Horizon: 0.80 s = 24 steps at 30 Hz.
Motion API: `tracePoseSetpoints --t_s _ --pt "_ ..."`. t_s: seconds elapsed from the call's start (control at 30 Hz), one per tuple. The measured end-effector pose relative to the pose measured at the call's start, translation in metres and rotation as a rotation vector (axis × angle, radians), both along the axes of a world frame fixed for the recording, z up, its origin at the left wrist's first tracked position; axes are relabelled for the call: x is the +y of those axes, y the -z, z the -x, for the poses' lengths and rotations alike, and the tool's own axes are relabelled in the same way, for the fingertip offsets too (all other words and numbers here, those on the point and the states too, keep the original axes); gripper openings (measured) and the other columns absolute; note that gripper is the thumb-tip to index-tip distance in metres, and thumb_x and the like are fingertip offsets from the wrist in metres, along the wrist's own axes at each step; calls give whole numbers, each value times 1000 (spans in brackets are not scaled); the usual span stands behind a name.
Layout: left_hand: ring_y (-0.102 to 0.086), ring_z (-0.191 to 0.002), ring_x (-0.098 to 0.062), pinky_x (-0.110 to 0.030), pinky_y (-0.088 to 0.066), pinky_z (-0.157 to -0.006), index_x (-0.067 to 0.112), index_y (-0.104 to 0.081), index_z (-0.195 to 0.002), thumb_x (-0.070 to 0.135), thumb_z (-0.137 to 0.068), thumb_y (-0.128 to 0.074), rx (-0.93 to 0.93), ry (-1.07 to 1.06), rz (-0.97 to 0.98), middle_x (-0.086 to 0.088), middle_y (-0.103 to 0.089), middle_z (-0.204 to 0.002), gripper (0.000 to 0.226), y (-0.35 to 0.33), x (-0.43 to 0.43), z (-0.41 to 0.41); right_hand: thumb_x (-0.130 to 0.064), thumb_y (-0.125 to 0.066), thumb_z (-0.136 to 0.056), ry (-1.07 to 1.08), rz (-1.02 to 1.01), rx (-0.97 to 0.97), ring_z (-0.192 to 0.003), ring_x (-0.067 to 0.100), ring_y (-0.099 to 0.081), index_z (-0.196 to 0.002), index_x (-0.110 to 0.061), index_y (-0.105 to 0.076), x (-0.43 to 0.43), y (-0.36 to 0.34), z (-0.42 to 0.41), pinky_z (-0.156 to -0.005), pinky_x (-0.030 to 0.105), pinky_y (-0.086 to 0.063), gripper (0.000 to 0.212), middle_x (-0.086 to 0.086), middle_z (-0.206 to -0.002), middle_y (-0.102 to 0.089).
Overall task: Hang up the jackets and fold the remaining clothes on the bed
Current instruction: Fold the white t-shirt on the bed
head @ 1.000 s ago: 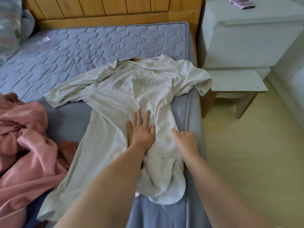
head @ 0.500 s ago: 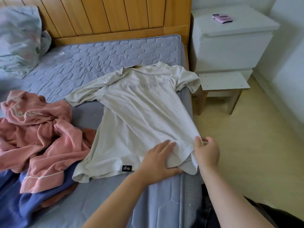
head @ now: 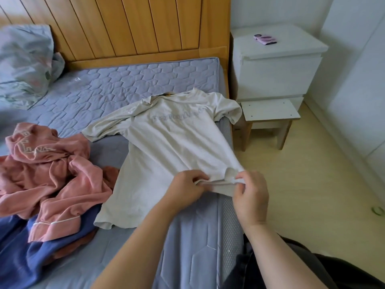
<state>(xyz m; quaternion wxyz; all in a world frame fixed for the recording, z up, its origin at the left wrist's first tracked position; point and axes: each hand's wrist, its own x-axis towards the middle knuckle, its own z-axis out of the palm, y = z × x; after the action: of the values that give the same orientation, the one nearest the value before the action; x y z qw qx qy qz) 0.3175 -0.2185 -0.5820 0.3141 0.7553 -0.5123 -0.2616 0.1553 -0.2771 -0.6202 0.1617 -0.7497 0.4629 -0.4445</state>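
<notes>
A pale beige T-shirt lies spread on the bed, collar toward the headboard, one sleeve hanging over the bed's right edge. My left hand and my right hand both pinch the right end of its bottom hem and lift it slightly off the mattress. To the left sits a crumpled pink garment on top of a blue garment.
The grey-blue quilted mattress meets a wooden headboard. A pillow lies at the far left. Right of the bed stand a white nightstand with a phone on it and a small stool. Pale floor lies to the right.
My hands slid down the shirt from its middle to the hem and now pinch the hem's right end. The shirt lies flatter and straighter. The view rose toward the headboard.
</notes>
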Motion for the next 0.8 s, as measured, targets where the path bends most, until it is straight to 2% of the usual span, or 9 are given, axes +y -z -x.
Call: tracePoseSetpoints --t_s 0.13,0.3,0.4,0.47,0.53,0.57,0.67,0.7,0.8 --pt "-58 -82 -15 -28 -46 -73 23 -69 -87 22 -80 -67 -228 252 -466 3 -63 -85 6 8 10 -8 2 -49 -85 93 -324 66 -79 27 -55 -100 -10 -59 3 1 -1 -64 34 -43 22 3 -88 -58" --pt "-47 -65 -16 -27 -36 -58 23 -41 -59 23 -89 -53 -372 200 -575 6 -46 -65 32 20 11 -14 3 -44 -87 231 -1070 -107 -56 19 -40 -70 -3 -47 -12 4 14 -47 27 -26 18 5 -66 -44" --pt "-49 -71 -21 -27 -34 -61 21 -43 -58 22 -85 -54 -402 216 -594 6 -45 -64 30 23 14 -13 8 -36 -85 247 -909 -361 -60 18 -43 -79 -5 -55 -11 -2 12 -49 26 -31 24 4 -68 -50" --pt "-55 -87 -24 -26 -35 -67 17 -59 -71 20 -87 -54 -407 323 -594 2 -57 -77 17 22 17 -14 14 -34 -80 180 -716 -464 -66 19 -48 -83 -7 -60 -4 -12 8 -54 26 -36 34 1 -72 -56" --pt "-55 -106 -22 -23 -35 -77 15 -68 -103 19 -91 -54 -381 376 -623 -1 -61 -103 19 18 20 -17 19 -40 -74 112 -443 -289 -72 20 -53 -94 -10 -67 1 -13 8 -61 28 -42 44 2 -81 -62" --pt "-55 -106 -23 -24 -35 -78 16 -67 -105 17 -91 -52 -387 405 -652 -2 -59 -102 20 18 21 -20 18 -45 -73 41 -322 -90 -74 23 -55 -96 -8 -68 1 -12 10 -62 27 -41 42 4 -84 -62" --pt "-52 -69 -23 -26 -37 -62 18 -54 -82 16 -90 -49 -401 478 -888 -3 -52 -77 9 16 23 -31 0 -52 -85 -296 -431 687 -92 26 -57 -98 -8 -62 5 -2 12 -70 24 -43 18 5 -99 -57" --pt "-48 -60 -19 -24 -37 -56 22 -52 -83 19 -91 -51 -334 477 -987 -2 -52 -72 9 13 22 -32 -7 -54 -87 -371 -517 816 -101 24 -57 -101 -11 -60 7 4 13 -79 26 -47 16 4 -106 -56" --pt "-52 -55 -16 -23 -43 -57 16 -61 -86 47 -94 -47 -304 489 -1028 -2 -60 -69 35 -3 10 -25 -26 -54 -87 -442 -666 592 -100 17 -53 -86 -13 -59 10 14 9 -85 28 -47 14 -4 -100 -52"
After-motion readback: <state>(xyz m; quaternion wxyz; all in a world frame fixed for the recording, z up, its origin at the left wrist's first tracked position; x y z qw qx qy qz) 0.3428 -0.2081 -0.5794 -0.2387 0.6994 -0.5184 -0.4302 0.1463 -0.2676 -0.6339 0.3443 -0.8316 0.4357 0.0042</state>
